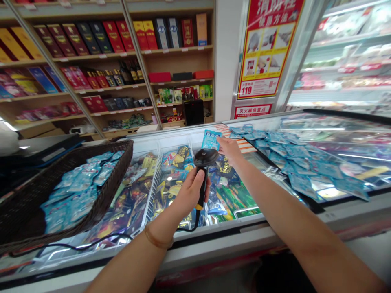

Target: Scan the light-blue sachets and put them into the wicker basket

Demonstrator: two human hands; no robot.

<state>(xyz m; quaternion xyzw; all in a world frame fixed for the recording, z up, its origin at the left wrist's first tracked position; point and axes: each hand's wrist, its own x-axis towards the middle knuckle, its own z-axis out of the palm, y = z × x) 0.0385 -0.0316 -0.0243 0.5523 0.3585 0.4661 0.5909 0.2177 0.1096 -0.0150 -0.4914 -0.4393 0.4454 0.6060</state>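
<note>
My left hand is wrapped round the handle of a black barcode scanner, its head upward over the freezer. Beyond the scanner, my right hand pinches a light blue packet by its right edge. The scanner's head stands just in front of the packet and hides its lower part. To the left, a dark woven basket holds several blue packets of the same look. A spread pile of such blue packets lies on the freezer's glass at the right.
Below my hands a chest freezer holds colourful packaged goods, split by a white wire divider. The scanner's black cable runs left along the front. Shelves of boxes and a red-yellow poster stand behind; a lit display fridge is at right.
</note>
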